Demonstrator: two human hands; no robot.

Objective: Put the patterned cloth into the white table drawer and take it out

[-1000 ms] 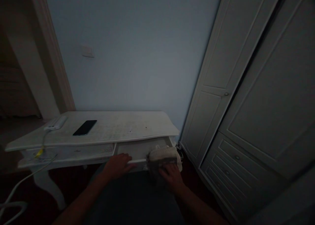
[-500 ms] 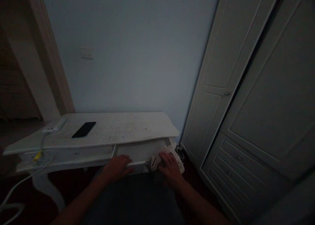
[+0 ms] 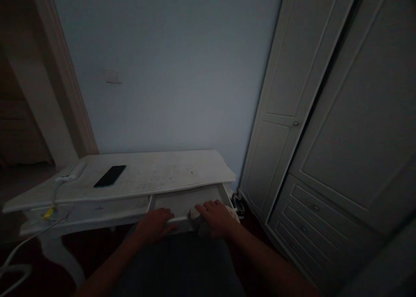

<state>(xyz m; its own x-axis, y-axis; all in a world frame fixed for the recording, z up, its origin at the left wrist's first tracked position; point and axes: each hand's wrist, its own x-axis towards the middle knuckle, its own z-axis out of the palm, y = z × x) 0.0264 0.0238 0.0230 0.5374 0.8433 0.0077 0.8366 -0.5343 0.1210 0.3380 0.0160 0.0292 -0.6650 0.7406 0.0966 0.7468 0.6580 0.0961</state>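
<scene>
A white drawer [image 3: 182,224] stands pulled out of the right half of a white table. My left hand [image 3: 154,224] grips the left end of its front panel, fingers over the top edge and thumb lower down. My right hand [image 3: 218,219] is closed on a pale and grey cloth [image 3: 196,219] at the drawer's front edge, towards the right corner. Much of the cloth is hidden under that hand, and a light part sticks out past its right side.
On the white tabletop [image 3: 182,165] lie a black phone [image 3: 110,176] and a white power strip [image 3: 72,172]. A white cable [image 3: 24,245] hangs down at the left. Grey wardrobe drawers [image 3: 312,219] stand close on the right. Dark cords [image 3: 238,206] lie beside the table.
My right hand has slid left and a little up with the cloth, which is now bunched under it at the drawer's front edge. My left hand has stayed on the drawer front.
</scene>
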